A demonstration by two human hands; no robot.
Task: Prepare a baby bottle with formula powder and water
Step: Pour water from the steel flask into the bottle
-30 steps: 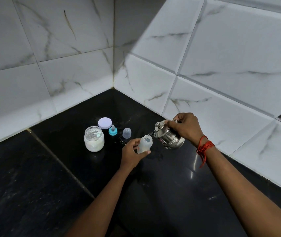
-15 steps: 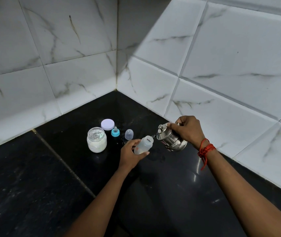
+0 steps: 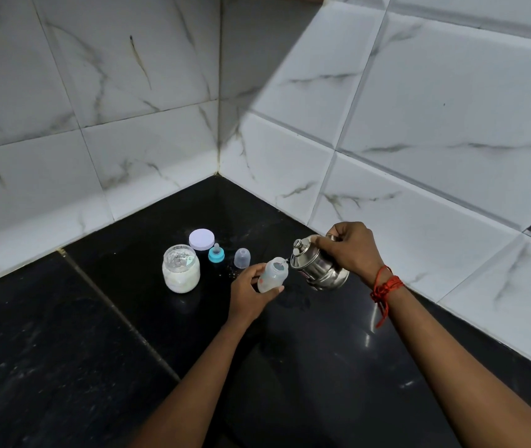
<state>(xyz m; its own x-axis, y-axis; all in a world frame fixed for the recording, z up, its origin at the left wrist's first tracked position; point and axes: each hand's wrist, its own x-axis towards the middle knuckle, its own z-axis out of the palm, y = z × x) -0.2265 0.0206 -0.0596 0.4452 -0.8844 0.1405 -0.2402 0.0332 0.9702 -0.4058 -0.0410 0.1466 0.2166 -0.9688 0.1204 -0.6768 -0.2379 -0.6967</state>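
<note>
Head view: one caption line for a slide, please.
Left hand holds the open bottle; right hand tilts a steel pot toward its mouth.

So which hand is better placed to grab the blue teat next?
Left, probably: the teat stands just beyond the left hand, though that hand holds the bottle. The right hand grips the pot and would have to cross over.

White marble-veined wall tiles (image 3: pixel 451 101) meet in a corner above a glossy black stone tabletop (image 3: pixel 47 367).
</note>
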